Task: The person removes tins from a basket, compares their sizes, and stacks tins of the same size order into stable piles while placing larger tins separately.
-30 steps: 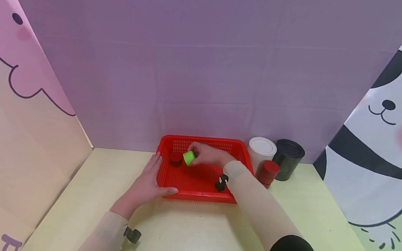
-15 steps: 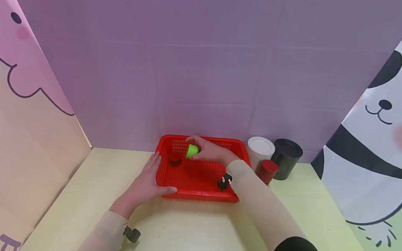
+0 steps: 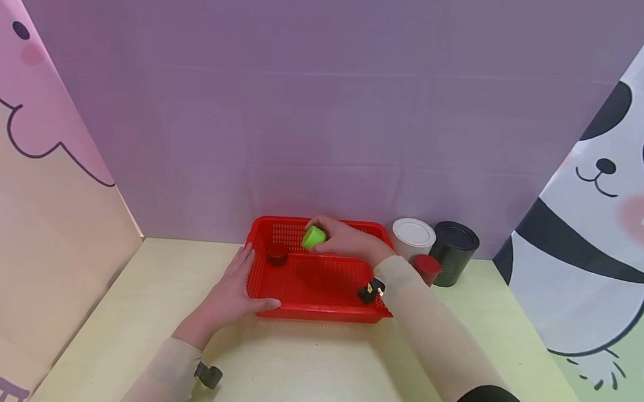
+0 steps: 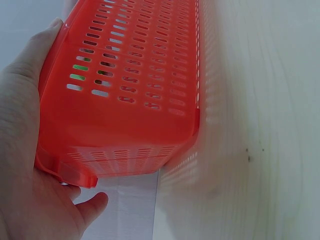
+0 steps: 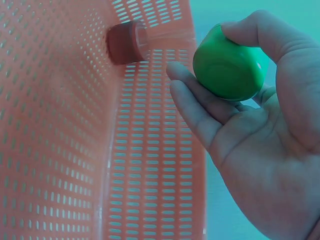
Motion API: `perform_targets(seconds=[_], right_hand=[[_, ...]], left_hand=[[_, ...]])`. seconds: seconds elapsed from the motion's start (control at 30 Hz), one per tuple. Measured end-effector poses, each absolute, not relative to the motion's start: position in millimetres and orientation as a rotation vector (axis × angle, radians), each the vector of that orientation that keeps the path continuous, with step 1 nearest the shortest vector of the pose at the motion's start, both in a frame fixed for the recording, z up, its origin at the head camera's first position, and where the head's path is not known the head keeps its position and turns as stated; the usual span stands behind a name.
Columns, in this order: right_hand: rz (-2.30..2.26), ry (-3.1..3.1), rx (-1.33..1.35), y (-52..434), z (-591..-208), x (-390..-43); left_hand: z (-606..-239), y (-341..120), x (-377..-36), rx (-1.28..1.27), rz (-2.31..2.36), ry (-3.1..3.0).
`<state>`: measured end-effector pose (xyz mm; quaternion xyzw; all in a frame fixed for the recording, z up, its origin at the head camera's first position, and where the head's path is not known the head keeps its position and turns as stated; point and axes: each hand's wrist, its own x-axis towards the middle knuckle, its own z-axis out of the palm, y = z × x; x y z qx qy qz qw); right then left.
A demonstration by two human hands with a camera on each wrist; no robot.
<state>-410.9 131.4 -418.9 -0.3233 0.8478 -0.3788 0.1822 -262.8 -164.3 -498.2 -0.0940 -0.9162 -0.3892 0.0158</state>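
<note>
The red plastic basket (image 3: 315, 315) has slotted walls and sits on the table against the back cloth. My left hand (image 3: 233, 294) rests on its front left corner, fingers straight along the left rim and thumb extended over the front rim. Over the back of the basket, my right hand (image 3: 347, 239) pinches a small bright green cup-like piece (image 5: 227, 65) between thumb and fingers. The green piece is tilted and raised above the basket floor. A small dark red round piece (image 3: 277, 253) lies inside the basket near the back left, also seen in the right wrist view.
Right of the basket stand a white lidded can (image 3: 414, 233), a black lidded can (image 3: 454, 252) and a dark red round container (image 3: 426, 267), partly hidden by the right sleeve. A purple cloth (image 3: 328, 103) hangs behind; printed panels flank both sides.
My right hand has lifted the green piece slightly up and to the right, away from the dark red piece, turning its tilt. The left hand stays on the basket corner.
</note>
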Motion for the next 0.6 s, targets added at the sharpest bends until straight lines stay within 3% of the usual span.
perform_targets(seconds=[0.6], right_hand=[[-1.234,2.342,-0.970,153.7,-405.6,-388.2]], left_hand=[[-498.0,-164.7,-263.6,-0.314,-1.182,-2.859]])
